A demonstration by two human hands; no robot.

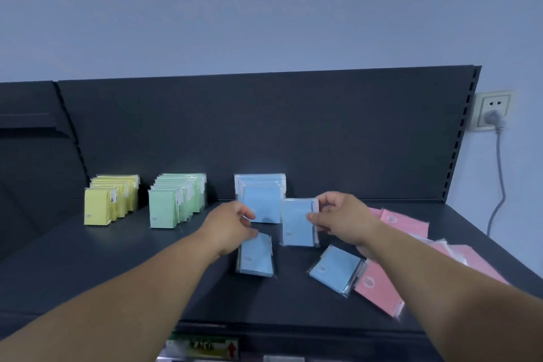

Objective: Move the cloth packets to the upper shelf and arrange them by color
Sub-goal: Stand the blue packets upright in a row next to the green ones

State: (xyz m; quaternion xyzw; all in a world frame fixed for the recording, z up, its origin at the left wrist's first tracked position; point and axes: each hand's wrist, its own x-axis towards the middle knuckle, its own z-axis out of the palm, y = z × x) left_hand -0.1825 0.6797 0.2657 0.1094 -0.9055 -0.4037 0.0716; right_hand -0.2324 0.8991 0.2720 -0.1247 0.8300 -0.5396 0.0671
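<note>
Dark shelf (117, 258) against pale-blue wall (264, 9)

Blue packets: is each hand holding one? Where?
The right hand pinches the upright blue packet by its right edge. The left hand touches the lower blue packet at its top edge; grip unclear.

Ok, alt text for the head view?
The right hand holds a blue packet and the left hand grips a second blue packet on a shelf, before the blue row; a yellow row and green row stand left, pink packets lie right.
</note>
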